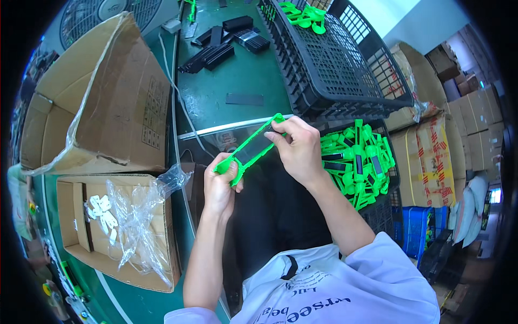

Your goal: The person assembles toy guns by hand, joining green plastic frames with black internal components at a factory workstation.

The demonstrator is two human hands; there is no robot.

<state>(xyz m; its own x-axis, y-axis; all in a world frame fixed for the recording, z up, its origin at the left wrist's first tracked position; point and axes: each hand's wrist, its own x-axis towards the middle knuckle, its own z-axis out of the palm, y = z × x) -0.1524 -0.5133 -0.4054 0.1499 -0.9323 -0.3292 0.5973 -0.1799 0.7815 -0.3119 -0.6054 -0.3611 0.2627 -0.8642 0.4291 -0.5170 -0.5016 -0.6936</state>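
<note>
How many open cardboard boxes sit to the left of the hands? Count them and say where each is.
2. One large cardboard box lies tipped on its side at upper left; one smaller box with a clear plastic bag sits below it. More stacked cartons are at the far right.

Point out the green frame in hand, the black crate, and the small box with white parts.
green frame (253,147), head view, on its long side bar
black crate (329,65), head view, on its mesh floor
small cardboard box (73,216), head view, on its inner floor
</note>
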